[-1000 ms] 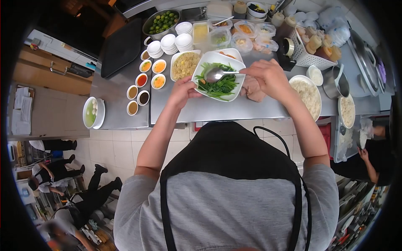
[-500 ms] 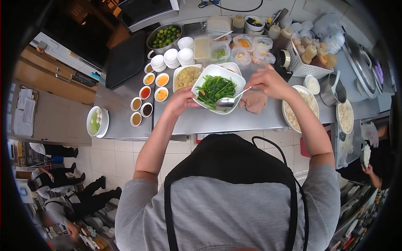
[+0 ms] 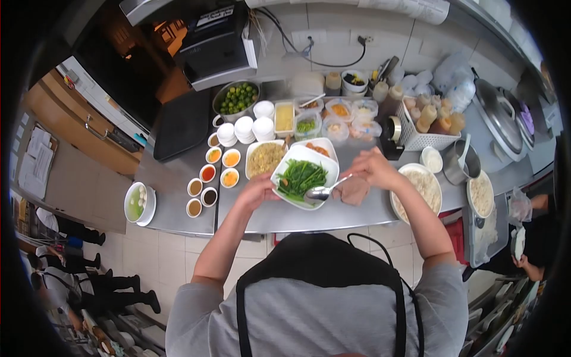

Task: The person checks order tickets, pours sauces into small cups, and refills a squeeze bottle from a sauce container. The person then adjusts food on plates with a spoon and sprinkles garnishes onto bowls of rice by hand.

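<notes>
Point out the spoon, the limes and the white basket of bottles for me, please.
Spoon [image 3: 317, 193]: head view, on its rounded metal end.
Limes [image 3: 238, 99]: head view, on the middle of the green pile.
White basket [image 3: 426, 141]: head view, on its wall nearest the person.

On the back left of the counter [image 3: 285, 221], limes [image 3: 239, 98] lie in a bowl [image 3: 235, 116], stacked dishes [image 3: 244, 131] just before them. Sauce cups [image 3: 207, 174] stand nearer the front, left of a rice dish [image 3: 250, 171]. Back right, a basket [image 3: 429, 141] holds what look like bottles [image 3: 426, 119].
</notes>
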Tool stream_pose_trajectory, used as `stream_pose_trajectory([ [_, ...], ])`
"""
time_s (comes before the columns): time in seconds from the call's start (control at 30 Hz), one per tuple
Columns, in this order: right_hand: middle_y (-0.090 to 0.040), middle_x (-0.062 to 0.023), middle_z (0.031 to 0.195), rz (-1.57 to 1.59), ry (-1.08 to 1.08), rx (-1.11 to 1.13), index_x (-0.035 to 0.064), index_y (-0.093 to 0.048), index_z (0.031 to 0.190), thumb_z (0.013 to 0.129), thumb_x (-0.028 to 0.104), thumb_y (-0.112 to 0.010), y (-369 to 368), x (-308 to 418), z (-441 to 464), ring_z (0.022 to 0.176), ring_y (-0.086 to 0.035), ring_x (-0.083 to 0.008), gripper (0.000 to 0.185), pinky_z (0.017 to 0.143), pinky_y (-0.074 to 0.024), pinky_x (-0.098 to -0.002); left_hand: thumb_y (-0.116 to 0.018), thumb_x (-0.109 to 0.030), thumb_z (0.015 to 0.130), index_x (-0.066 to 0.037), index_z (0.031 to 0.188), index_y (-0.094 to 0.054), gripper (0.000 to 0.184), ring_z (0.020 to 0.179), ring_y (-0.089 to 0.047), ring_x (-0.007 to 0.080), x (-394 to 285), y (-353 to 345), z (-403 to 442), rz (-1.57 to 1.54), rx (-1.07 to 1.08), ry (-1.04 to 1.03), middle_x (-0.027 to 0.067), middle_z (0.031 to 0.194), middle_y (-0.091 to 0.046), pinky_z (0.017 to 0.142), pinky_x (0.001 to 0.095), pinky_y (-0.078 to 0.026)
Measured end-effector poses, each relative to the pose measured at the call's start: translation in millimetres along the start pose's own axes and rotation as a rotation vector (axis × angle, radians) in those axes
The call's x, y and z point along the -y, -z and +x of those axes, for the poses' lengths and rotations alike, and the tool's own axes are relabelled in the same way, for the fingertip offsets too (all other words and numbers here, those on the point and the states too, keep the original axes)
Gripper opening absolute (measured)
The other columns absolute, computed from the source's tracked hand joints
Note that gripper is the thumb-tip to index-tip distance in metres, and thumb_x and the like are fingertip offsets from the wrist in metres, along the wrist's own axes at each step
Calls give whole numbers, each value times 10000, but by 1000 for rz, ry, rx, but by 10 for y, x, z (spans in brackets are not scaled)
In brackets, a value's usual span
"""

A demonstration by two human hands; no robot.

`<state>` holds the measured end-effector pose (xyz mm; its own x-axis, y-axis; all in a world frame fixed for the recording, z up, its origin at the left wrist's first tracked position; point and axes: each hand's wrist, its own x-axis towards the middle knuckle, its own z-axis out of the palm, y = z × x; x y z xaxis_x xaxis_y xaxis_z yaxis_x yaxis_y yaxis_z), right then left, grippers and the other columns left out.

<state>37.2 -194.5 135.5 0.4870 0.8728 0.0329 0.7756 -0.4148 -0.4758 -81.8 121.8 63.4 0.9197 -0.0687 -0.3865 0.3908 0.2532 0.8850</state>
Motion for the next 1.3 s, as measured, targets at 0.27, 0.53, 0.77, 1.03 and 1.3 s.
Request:
stream_pose_trajectory([
  [0.27, -616, -92, 913, 277, -329, -718, 31, -621, 968, 762, -10, -533, 637, -762, -1230, 843, -562, -167, 228, 743, -432, -256, -472, -41, 736, 49, 1135, -458, 409, 851, -614, 234, 346, 171, -206, -111, -82, 26, 148, 1010, -582, 746, 357, -518],
  [0.53, -625, -148, 885, -738, -1602, -621, 76, -624, 875, 805, 148, -418, 716, -2710, -3142, 831, -602, -319, 229, 687, -476, -425, -461, 2, 730, 72, 1084, -465, 361, 799, -626, 265, 568, 227, -450, -222, -246, 47, 171, 980, -581, 705, 346, -542],
  [0.77, -618, -124, 894, -711, -1542, -464, 93, -612, 925, 806, 149, -416, 482, -3324, -2984, 840, -598, -310, 236, 698, -480, -431, -481, -7, 742, 67, 1085, -469, 351, 789, -631, 252, 560, 118, -436, -265, -285, 43, 160, 955, -591, 694, 328, -544],
  [1.03, -564, -154, 895, 32, -540, -1028, 45, -581, 958, 802, 141, -522, 203, -1927, -1182, 838, -536, -294, 193, 720, -431, -359, -470, 5, 734, 64, 1094, -460, 365, 798, -631, 252, 648, -24, -458, -316, -353, 27, 161, 968, -589, 697, 337, -544],
  [1.3, -578, -124, 1027, -98, -46, -361, 58, -614, 906, 644, 136, -620, -1759, -703, -401, 936, -534, -290, 273, 791, -436, -367, -452, -6, 735, 64, 1143, -424, 415, 850, -618, 264, 820, -356, -562, -306, -352, 59, 175, 1030, -568, 757, 360, -524],
])
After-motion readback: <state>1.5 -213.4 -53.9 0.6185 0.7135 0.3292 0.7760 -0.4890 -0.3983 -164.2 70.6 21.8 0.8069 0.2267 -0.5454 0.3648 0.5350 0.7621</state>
